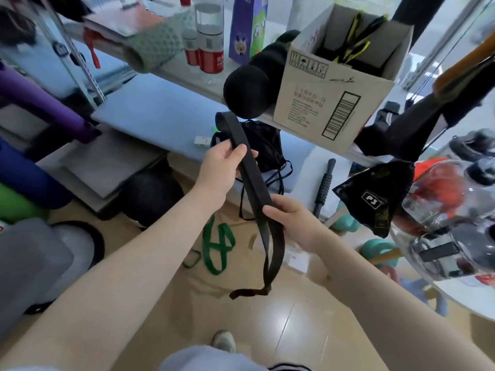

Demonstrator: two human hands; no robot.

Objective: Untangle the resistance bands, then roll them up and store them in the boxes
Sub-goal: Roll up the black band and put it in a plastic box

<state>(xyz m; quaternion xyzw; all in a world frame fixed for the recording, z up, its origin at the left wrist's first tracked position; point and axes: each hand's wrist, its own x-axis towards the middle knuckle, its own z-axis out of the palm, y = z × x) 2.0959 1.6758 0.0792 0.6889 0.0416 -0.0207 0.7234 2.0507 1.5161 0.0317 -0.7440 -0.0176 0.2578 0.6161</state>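
Note:
I hold a flat black resistance band (255, 180) doubled over in the air. My left hand (223, 167) pinches it near its upper folded end, thumb on top. My right hand (288, 218) grips it lower down. Below that hand the band hangs in a loop whose end curls just above the floor. A green resistance band (217, 246) lies tangled on the wooden floor beneath. An open cardboard box (329, 103) stands on the shelf at the upper right, with black and yellow straps (353, 41) inside it.
A black foam roller (247, 92) lies on the shelf beside the box. A black drawstring bag (263, 148) sits on the lower shelf. A black mesh pouch (375, 196) hangs at the right. Yoga mats stand at the left, and teal kettlebells (375, 250) rest on the floor.

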